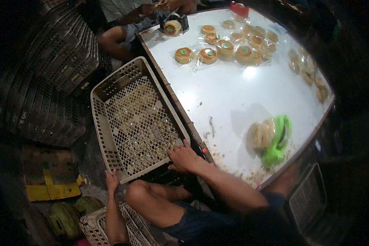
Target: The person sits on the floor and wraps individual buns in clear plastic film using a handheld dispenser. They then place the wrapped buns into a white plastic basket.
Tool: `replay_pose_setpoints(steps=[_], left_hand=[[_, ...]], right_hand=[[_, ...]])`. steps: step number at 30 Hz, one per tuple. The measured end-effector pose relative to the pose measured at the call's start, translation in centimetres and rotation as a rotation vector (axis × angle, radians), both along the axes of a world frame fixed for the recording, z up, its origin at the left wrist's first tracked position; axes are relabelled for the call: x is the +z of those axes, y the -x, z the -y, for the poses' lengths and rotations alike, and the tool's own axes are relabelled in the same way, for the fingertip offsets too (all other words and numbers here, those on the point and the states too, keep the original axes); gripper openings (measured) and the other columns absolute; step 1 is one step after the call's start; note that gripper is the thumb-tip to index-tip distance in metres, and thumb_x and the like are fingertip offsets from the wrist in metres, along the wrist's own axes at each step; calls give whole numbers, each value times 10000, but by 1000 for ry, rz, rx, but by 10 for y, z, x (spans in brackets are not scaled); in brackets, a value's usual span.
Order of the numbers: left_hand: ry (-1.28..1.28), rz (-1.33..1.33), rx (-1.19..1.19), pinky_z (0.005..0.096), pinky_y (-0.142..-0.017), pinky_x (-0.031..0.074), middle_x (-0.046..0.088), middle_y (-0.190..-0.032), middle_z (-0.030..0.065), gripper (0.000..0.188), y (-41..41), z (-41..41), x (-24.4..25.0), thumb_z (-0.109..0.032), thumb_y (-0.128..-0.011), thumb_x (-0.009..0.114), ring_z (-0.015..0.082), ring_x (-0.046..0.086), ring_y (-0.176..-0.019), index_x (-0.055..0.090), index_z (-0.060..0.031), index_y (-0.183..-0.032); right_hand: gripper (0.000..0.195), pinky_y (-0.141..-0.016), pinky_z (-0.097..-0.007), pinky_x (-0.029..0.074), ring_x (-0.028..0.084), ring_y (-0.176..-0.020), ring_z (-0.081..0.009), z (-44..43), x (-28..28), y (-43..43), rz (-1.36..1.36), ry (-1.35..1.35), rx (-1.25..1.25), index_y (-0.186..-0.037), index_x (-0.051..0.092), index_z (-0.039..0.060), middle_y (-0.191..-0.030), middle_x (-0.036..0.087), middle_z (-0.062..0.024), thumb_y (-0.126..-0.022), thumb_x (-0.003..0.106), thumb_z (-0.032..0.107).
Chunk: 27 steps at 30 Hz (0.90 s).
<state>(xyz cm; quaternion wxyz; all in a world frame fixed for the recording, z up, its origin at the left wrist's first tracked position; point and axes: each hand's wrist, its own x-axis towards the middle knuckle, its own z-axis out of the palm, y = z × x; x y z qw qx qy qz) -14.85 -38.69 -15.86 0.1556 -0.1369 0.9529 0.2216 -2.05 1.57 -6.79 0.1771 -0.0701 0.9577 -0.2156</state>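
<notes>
A shallow plastic crate [102, 132] with a lattice floor lies beside the white tabletop. My left hand [112, 182] grips its near left corner. On the near right corner, my right hand [182, 156] has its fingers over the rim. Shiny glints show at the crate's lattice floor; what causes them is unclear. To the right of my right forearm, on the table, bagged buns [260, 134] lean against a green tape dispenser [276, 147].
Several round buns [208, 56] in clear bags lie across the table [221, 95]. Black [184, 22] and red [239, 11] tape dispensers stand at its far edge, near another person's arm [113, 38]. Stacked crates [64, 55], flattened cardboard [49, 175] and another crate [132, 220] surround me.
</notes>
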Motion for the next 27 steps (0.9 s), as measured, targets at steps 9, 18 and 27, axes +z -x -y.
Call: replay_pose_setpoints(steps=[9,18,27], left_hand=[[5,-31,-27,483,-1132,282,211,-1549,270,855,23,40,-19,-539,-984,422,419,299,-1398,102,50,-1514],[654,210,-166,515,-1156,208,171,-1563,260,889,12,-46,71,-553,-961,468,407,243,-1423,78,10,-1527],[-154,-42,-914,569,-1116,238,251,-1490,345,872,41,-350,123,-504,-927,574,480,272,-1382,178,19,-1501]], right_hand=[[730,-1080,-676,236,583,-1152,-378,16,9,3,187,35,100,-1308,496,31,-1184,605,-209,-783,731,480],[695,-1002,-525,414,616,-1090,-372,-41,43,15,188,332,121,-1321,465,10,-1102,633,-248,-839,686,459],[777,-924,-437,491,607,-1106,-385,-383,66,-30,-303,207,-812,-1246,531,-34,-1132,647,-258,-830,628,615]])
